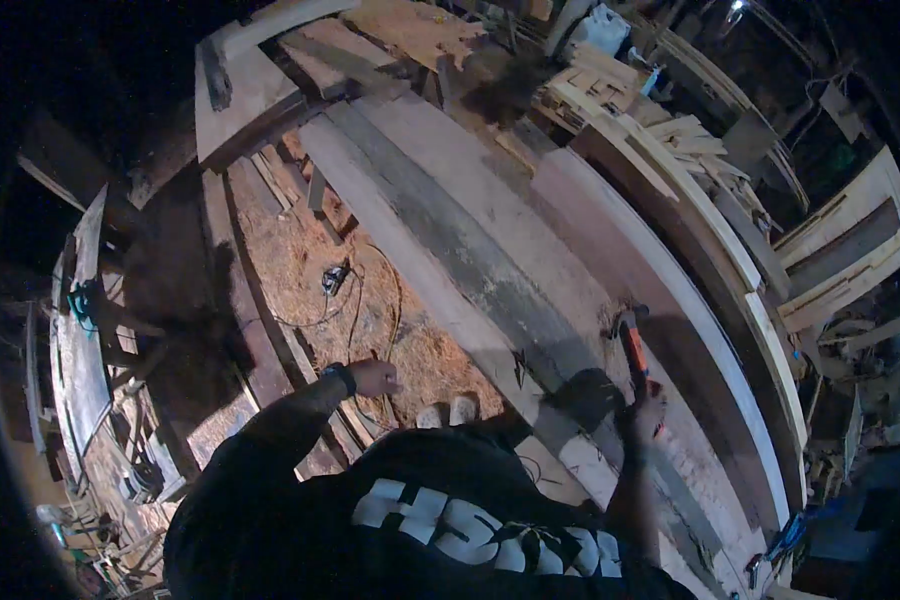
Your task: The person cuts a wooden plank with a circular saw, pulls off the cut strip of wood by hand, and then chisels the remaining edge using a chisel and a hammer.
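Note:
My right hand (652, 408) grips the orange handle of a hammer (633, 345). The hammer's dark head points away from me, over the wide wooden planks (450, 215) on the bench. My left hand (374, 378), with a dark band at the wrist, hangs left of the planks above the sawdust floor. Its fingers look loosely curled, and I see nothing in them. Near the left hand, a cord runs across the sawdust to a small dark power tool (336, 277) lying on the floor.
Long boards (690, 270) are stacked along the right, with wood offcuts (685, 135) behind them. A thick timber (245, 100) lies at the far left end. More planks (80, 340) lean at left. A blue-handled tool (785, 540) lies at lower right. My shoes (448, 412) stand on sawdust.

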Available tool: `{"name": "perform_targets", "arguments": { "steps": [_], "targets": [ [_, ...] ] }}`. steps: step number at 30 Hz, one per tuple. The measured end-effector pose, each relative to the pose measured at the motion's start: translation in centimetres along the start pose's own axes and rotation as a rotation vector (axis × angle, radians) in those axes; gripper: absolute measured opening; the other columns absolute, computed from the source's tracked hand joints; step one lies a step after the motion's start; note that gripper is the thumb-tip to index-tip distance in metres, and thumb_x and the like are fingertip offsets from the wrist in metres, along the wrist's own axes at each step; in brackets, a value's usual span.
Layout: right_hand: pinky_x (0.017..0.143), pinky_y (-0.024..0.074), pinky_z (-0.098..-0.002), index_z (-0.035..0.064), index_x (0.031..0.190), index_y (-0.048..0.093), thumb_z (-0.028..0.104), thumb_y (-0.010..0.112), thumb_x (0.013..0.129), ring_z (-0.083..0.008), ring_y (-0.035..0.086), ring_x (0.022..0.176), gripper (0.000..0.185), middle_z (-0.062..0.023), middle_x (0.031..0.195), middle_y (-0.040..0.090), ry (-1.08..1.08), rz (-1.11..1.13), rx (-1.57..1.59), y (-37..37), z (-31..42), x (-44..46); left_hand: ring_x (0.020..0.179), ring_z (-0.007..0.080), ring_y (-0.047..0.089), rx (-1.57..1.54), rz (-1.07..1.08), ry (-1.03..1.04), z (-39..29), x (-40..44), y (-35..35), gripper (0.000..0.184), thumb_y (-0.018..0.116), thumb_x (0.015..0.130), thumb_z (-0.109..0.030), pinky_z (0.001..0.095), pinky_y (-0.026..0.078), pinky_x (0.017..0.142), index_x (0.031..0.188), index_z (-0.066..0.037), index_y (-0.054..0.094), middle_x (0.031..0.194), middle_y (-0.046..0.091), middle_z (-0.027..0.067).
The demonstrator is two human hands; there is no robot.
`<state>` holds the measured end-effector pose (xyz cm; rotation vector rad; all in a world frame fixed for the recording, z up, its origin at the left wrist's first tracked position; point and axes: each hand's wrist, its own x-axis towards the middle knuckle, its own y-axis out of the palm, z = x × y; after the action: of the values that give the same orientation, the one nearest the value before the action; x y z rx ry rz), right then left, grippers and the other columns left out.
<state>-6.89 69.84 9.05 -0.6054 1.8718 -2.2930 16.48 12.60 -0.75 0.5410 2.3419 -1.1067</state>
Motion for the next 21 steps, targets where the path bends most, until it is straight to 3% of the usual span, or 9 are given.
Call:
{"name": "perform_targets", "arguments": {
  "steps": [2,6,8,10,13,15,18,20,21],
  "targets": [
    [0.098,0.0461,-0.0575,0.0088,0.132,0.061,0.033,0.072,0.089,-0.0464,0.057,0.117,0.050,-0.0230,0.129,0.058,-0.130,-0.117,-0.041,3.2,2.4,0.7,0.098,0.0356,0.070,0.037,-0.014,0.061,0.2,0.2,-1.1,0.049,0.067,0.095,-0.055,0.0464,0.055,0.086,0.106,-0.007,0.069,0.100,0.072,0.0178],
    [0.090,0.0517,-0.0585,0.0101,0.135,0.056,0.032,0.073,0.087,-0.0462,0.055,0.123,0.056,-0.0225,0.131,0.057,-0.046,0.267,0.304,6.3,8.7,4.3,0.093,0.0321,0.070,-0.005,-0.138,-0.041,-2.2,-1.4,-8.3,0.045,0.068,0.095,-0.051,0.0452,0.055,0.084,0.103,-0.006,0.068,0.095,0.071,0.0162],
    [0.086,0.0534,-0.0581,0.0116,0.131,0.058,0.031,0.071,0.087,-0.0445,0.055,0.121,0.050,-0.0216,0.129,0.058,-0.105,0.390,0.241,0.1,17.0,7.9,0.093,0.0333,0.071,-0.081,-0.220,-0.090,-2.0,-1.1,-11.6,0.046,0.070,0.094,-0.052,0.0456,0.055,0.083,0.101,-0.007,0.069,0.095,0.072,0.0190],
    [0.082,0.0552,-0.0576,0.0131,0.127,0.060,0.029,0.069,0.087,-0.0428,0.055,0.119,0.044,-0.0206,0.128,0.059,-0.192,0.421,0.203,-2.8,22.5,11.0,0.089,0.0316,0.071,-0.062,-0.239,-0.043,1.0,1.0,-14.2,0.042,0.072,0.094,-0.048,0.0451,0.055,0.081,0.100,-0.007,0.069,0.093,0.073,0.0171],
    [0.083,0.0543,-0.0576,0.0163,0.120,0.065,0.032,0.068,0.088,-0.0404,0.054,0.115,0.036,-0.0185,0.123,0.061,-0.407,0.235,0.156,3.5,23.8,13.2,0.086,0.0306,0.070,-0.071,-0.374,0.091,5.1,3.7,-19.4,0.036,0.074,0.094,-0.042,0.0447,0.055,0.079,0.099,-0.007,0.068,0.091,0.071,0.0149],
    [0.086,0.0527,-0.0586,0.0162,0.122,0.066,0.035,0.069,0.088,-0.0411,0.054,0.114,0.039,-0.0184,0.122,0.062,-0.356,0.213,0.146,5.9,25.1,14.5,0.083,0.0300,0.068,-0.048,-0.493,0.240,8.9,6.4,-24.4,0.032,0.076,0.093,-0.037,0.0450,0.055,0.077,0.097,-0.006,0.066,0.088,0.069,0.0140],
    [0.096,0.0484,-0.0595,0.0141,0.129,0.065,0.038,0.068,0.090,-0.0438,0.054,0.119,0.045,-0.0194,0.129,0.062,0.020,0.322,0.148,7.1,27.0,14.6,0.086,0.0307,0.067,0.024,-0.768,0.480,14.1,10.3,-34.9,0.029,0.077,0.091,-0.033,0.0462,0.055,0.079,0.097,-0.007,0.065,0.092,0.068,0.0142],
    [0.101,0.0457,-0.0587,0.0124,0.133,0.064,0.040,0.068,0.092,-0.0449,0.053,0.123,0.050,-0.0199,0.135,0.060,0.273,0.403,0.132,13.6,22.8,13.2,0.100,0.0330,0.065,0.208,-0.905,0.379,24.1,17.1,-41.2,0.036,0.077,0.090,-0.038,0.0451,0.054,0.084,0.108,-0.008,0.065,0.111,0.066,0.0179],
    [0.103,0.0448,-0.0584,0.0116,0.136,0.063,0.040,0.067,0.093,-0.0452,0.053,0.125,0.052,-0.0201,0.138,0.060,0.363,0.423,0.115,16.1,21.2,13.2,0.109,0.0353,0.061,0.260,-0.879,0.286,24.9,17.9,-45.0,0.047,0.075,0.091,-0.042,0.0474,0.049,0.092,0.118,-0.008,0.060,0.120,0.063,0.0188]
  ]
}}
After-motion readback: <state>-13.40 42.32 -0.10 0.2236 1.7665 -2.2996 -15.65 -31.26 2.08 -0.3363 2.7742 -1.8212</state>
